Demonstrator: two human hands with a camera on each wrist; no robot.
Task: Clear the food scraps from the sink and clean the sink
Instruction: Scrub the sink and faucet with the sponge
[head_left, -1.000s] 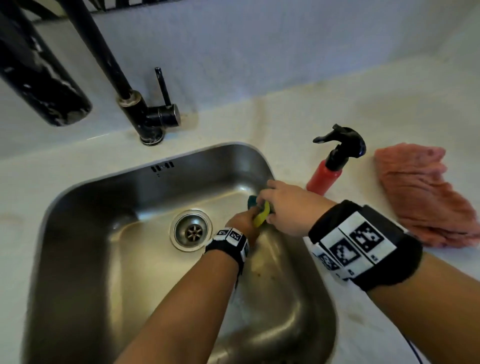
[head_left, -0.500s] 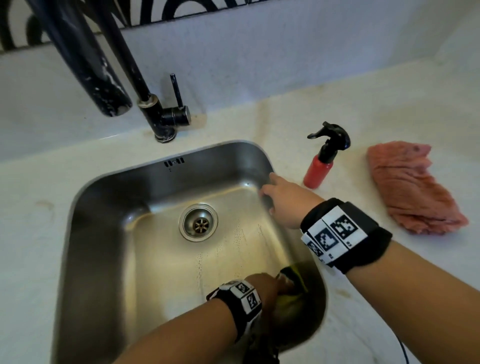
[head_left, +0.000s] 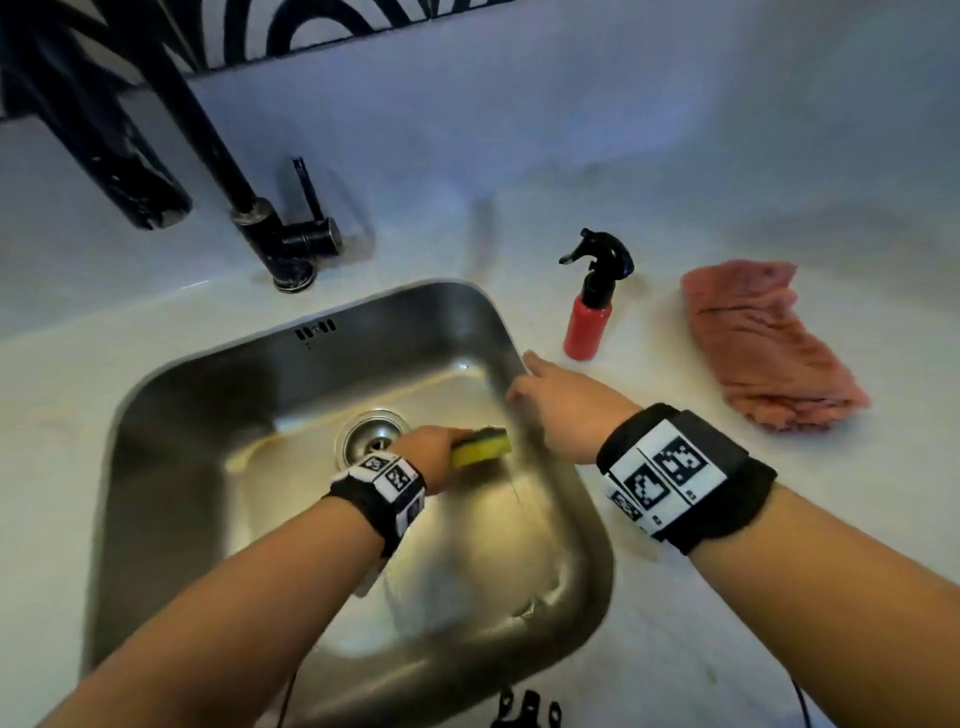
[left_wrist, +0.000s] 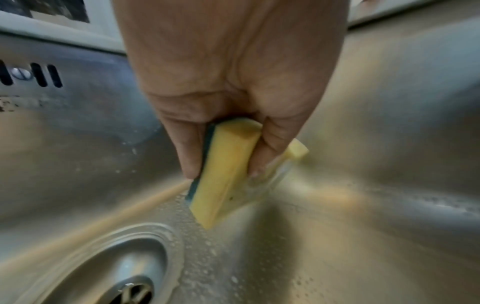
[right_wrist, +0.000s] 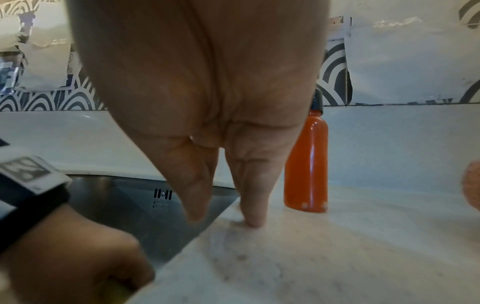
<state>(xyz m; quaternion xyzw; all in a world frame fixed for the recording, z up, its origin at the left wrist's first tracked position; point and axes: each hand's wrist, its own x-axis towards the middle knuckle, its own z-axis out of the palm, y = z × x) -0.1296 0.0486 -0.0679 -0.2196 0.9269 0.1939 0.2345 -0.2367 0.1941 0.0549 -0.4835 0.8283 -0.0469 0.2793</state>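
Note:
The steel sink (head_left: 171, 395) fills the middle of the head view, wet and beaded with droplets around the drain (head_left: 371, 436). My left hand (head_left: 436, 452) grips a yellow sponge (head_left: 480, 448) with a dark scouring side, held against the right part of the basin floor. In the left wrist view the sponge (left_wrist: 228, 170) is pinched between thumb and fingers (left_wrist: 191, 148) just above the drain (left_wrist: 124, 281). My right hand (head_left: 561, 400) rests on the sink's right rim with straight fingers (right_wrist: 253, 197), fingertips on the counter edge. No food scraps show.
A black tap (head_left: 218, 156) with a side lever rises behind the sink. A red spray bottle (head_left: 589, 322) stands on the white counter (head_left: 779, 597) just right of the rim, and a pink cloth (head_left: 769, 348) lies further right. A patterned tile wall runs behind.
My left hand has swept the sponge from the sink's near right corner back up to beside the drain. My right hand stays on the right rim.

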